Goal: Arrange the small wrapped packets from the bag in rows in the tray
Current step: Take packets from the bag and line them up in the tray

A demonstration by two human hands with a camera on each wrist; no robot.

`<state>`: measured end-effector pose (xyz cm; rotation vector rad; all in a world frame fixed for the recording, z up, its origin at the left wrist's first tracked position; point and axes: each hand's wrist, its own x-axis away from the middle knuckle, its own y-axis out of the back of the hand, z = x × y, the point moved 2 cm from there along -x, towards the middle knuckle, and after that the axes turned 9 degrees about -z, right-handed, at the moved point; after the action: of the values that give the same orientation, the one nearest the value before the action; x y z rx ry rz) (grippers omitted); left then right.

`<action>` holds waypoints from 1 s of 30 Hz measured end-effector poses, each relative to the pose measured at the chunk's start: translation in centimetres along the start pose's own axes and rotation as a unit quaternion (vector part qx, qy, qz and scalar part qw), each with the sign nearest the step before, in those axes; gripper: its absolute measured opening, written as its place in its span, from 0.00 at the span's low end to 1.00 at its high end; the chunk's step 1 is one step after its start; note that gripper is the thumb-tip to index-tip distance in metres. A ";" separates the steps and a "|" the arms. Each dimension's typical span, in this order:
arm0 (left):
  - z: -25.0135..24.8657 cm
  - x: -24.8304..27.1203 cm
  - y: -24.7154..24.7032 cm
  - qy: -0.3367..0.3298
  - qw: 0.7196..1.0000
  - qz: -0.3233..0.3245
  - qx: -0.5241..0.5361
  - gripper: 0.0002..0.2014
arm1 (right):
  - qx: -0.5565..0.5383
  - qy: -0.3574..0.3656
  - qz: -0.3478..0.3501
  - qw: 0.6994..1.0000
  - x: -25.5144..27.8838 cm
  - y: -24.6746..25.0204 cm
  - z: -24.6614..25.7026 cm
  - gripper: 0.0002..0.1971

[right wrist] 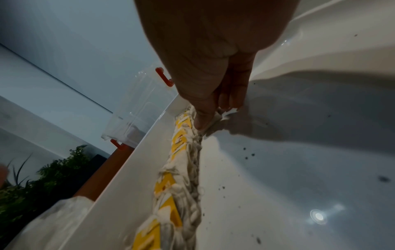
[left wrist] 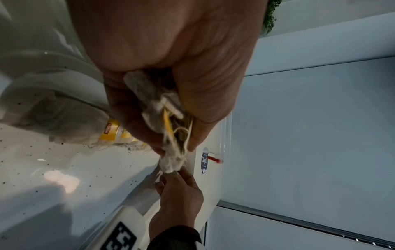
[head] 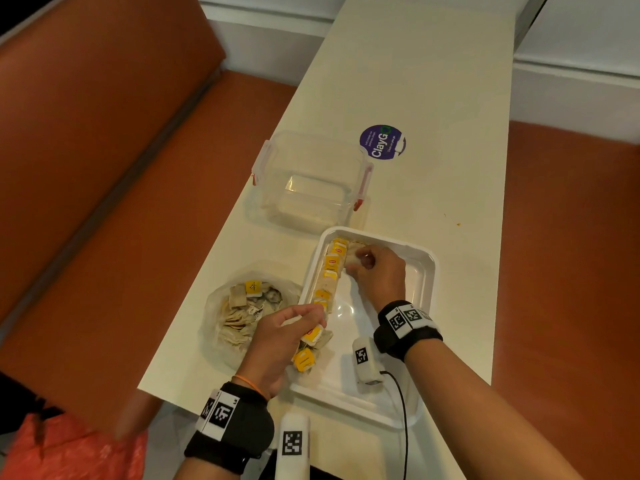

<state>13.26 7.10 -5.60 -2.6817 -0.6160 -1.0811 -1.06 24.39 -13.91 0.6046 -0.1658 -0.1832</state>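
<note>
A white tray (head: 427, 268) lies on the cream table. A row of tea-bag packets with yellow tags (head: 330, 268) runs along the tray's left wall, also seen as the row of packets (right wrist: 171, 194) in the right wrist view. My right hand (head: 362, 265) pinches one packet (right wrist: 215, 118) at the far end of that row. My left hand (head: 294, 327) hovers over the tray's near left side and grips a bunch of packets (left wrist: 158, 104) with strings and yellow tags (head: 313, 334). The clear plastic bag (head: 242, 306) of packets sits left of the tray.
An empty clear lidless box with red clips (head: 308, 181) stands beyond the tray. A round purple sticker (head: 381, 142) lies on the table (head: 415, 81). Orange bench seats (head: 104, 150) flank the table. Dark crumbs speckle the tray floor (right wrist: 278, 169).
</note>
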 end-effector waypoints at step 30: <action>-1.4 2.6 -0.7 0.051 0.973 0.172 0.143 0.31 | 0.068 0.205 0.257 0.942 11.5 10.0 10.4 0.16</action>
<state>13.74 8.09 -2.78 -2.3528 -0.2498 -0.9471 9.16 24.22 1.44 0.7043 0.0719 0.4636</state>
